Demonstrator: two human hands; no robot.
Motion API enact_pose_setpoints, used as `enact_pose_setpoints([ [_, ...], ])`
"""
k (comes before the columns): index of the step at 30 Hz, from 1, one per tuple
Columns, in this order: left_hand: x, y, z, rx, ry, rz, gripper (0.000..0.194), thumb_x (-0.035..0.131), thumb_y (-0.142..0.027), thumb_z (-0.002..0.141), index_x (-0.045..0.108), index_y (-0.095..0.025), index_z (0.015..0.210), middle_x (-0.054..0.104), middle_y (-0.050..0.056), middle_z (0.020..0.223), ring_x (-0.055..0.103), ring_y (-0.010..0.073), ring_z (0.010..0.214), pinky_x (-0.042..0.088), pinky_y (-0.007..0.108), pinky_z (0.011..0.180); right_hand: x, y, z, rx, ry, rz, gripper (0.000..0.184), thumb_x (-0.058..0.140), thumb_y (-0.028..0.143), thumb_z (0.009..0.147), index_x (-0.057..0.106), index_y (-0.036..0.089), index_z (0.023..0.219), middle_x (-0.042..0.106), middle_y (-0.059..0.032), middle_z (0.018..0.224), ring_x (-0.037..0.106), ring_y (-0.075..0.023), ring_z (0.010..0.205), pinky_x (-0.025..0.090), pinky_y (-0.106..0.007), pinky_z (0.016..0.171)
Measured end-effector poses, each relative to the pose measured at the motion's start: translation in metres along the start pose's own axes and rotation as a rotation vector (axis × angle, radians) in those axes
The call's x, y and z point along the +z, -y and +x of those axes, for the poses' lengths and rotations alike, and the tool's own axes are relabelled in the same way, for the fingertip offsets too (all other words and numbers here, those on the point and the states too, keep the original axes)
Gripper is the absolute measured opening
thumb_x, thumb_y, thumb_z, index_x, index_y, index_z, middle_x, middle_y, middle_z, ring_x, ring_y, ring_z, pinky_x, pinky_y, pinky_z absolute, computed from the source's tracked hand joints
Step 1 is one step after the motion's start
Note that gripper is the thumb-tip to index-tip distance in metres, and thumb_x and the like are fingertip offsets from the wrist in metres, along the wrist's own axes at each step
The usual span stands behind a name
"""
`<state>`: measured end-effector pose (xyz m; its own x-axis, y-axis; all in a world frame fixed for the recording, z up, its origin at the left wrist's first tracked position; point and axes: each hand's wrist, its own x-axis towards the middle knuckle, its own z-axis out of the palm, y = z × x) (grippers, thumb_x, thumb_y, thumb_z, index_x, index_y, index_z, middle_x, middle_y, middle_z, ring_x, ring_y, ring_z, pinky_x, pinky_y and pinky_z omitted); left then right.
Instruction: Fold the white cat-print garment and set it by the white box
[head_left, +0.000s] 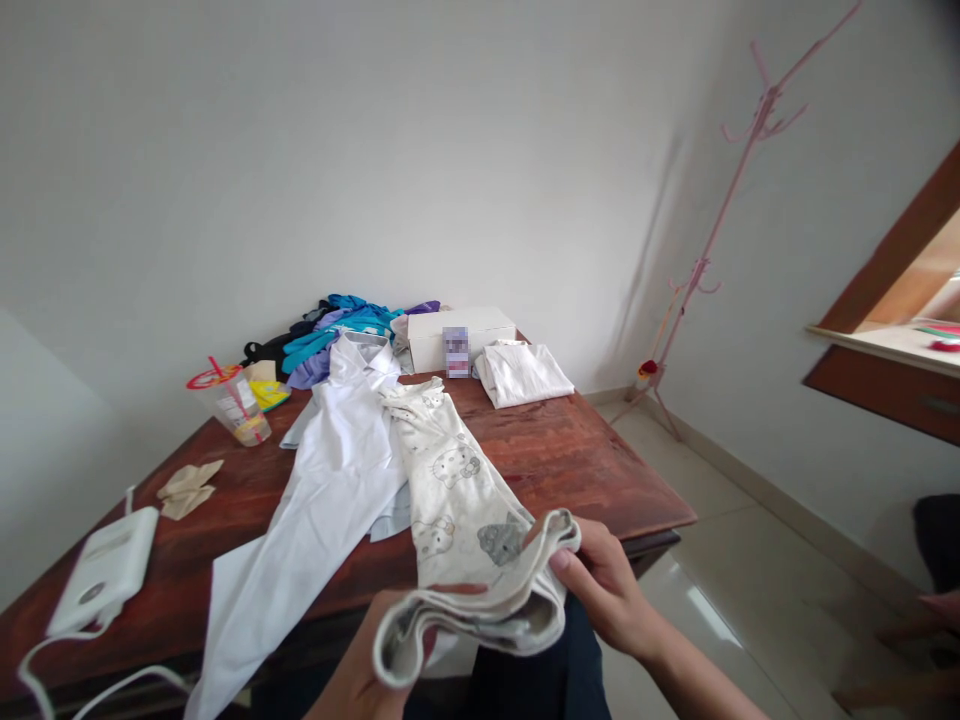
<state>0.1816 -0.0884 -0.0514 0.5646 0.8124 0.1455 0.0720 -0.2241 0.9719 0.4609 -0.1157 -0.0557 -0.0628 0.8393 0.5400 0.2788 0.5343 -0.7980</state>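
patterned garment: off-white cloth, grey cartoon cat faces printed on it, one filled in darker grey. far end bunched and rumpled, at centre of frame. body runs down toward lower centre, laid out lengthwise, fairly flat, lightly creased. near end raised at lower centre, edges stacked in several layers, opening toward the viewer, left end curled into a loop.

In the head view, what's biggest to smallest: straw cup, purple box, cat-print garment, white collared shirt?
1. White collared shirt and cat-print garment: too close to rank, both reaching near the camera
2. Straw cup
3. Purple box
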Motion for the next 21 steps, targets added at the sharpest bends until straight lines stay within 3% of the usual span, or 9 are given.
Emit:
enact_pose_setpoints([
  [4, -0.001, 0.016, -0.010, -0.249, -0.067, -0.139, 0.062, 0.050, -0.065, 0.099, 0.068, -0.020, 0.138, 0.064, 0.011, 0.144, 0.045, 0.0324, 0.147, 0.026, 0.050, 0.126, -0.001, -0.006, -0.009, 0.242, 0.020, 0.099, 0.040, 0.050, 0.051, 0.103, 0.064, 0.018, 0.084, 0.058, -0.0019, 0.076, 0.052, -0.0160, 0.069, 0.043, -0.026, 0.064],
  [7, 0.001, 0.024, -0.006, -0.308, -0.026, -0.327, 0.069, 0.044, -0.066, 0.101, 0.055, -0.019, 0.151, 0.055, 0.012, 0.154, 0.033, 0.0300, 0.154, 0.017, 0.051, 0.128, -0.001, -0.008, -0.013, 0.359, 0.073, 0.315, 0.046, 0.054, 0.064, 0.097, 0.068, 0.021, 0.106, 0.066, -0.0060, 0.091, 0.061, -0.0225, 0.086, 0.050, -0.032, 0.079],
  [9, 0.003, 0.026, 0.001, -0.335, 0.001, -0.460, 0.071, 0.041, -0.066, 0.102, 0.049, -0.018, 0.155, 0.052, 0.014, 0.156, 0.033, 0.0302, 0.153, 0.018, 0.052, 0.128, 0.000, -0.010, -0.013, 0.395, 0.140, 0.473, 0.064, 0.068, 0.071, 0.084, 0.064, 0.024, 0.126, 0.069, -0.0087, 0.105, 0.064, -0.0274, 0.098, 0.051, -0.038, 0.090],
  [11, 0.004, 0.025, 0.008, -0.378, 0.019, -0.543, 0.073, 0.041, -0.066, 0.102, 0.047, -0.019, 0.156, 0.051, 0.014, 0.156, 0.036, 0.0314, 0.152, 0.022, 0.054, 0.127, 0.003, -0.013, -0.012, 0.432, 0.195, 0.525, 0.075, 0.083, 0.065, 0.074, 0.062, 0.024, 0.133, 0.071, -0.0097, 0.113, 0.065, -0.0298, 0.107, 0.049, -0.041, 0.097],
  [15, 0.005, 0.024, 0.017, -0.395, 0.065, -0.555, 0.070, 0.045, -0.064, 0.102, 0.050, -0.018, 0.154, 0.052, 0.014, 0.155, 0.038, 0.0315, 0.151, 0.023, 0.052, 0.127, 0.008, -0.019, -0.009, 0.533, 0.190, 0.425, 0.048, 0.082, 0.052, 0.080, 0.074, 0.019, 0.114, 0.075, -0.0090, 0.109, 0.067, -0.0287, 0.102, 0.051, -0.039, 0.094],
  [21, 0.001, 0.052, -0.001, -0.392, 0.124, -0.438, 0.065, 0.051, -0.065, 0.099, 0.063, -0.020, 0.144, 0.059, 0.012, 0.148, 0.040, 0.0332, 0.149, 0.024, 0.053, 0.126, 0.002, -0.020, -0.015, 0.471, 0.320, 0.342, 0.043, 0.082, 0.044, 0.081, 0.074, 0.019, 0.116, 0.074, -0.0078, 0.108, 0.066, -0.0269, 0.100, 0.051, -0.035, 0.091],
])
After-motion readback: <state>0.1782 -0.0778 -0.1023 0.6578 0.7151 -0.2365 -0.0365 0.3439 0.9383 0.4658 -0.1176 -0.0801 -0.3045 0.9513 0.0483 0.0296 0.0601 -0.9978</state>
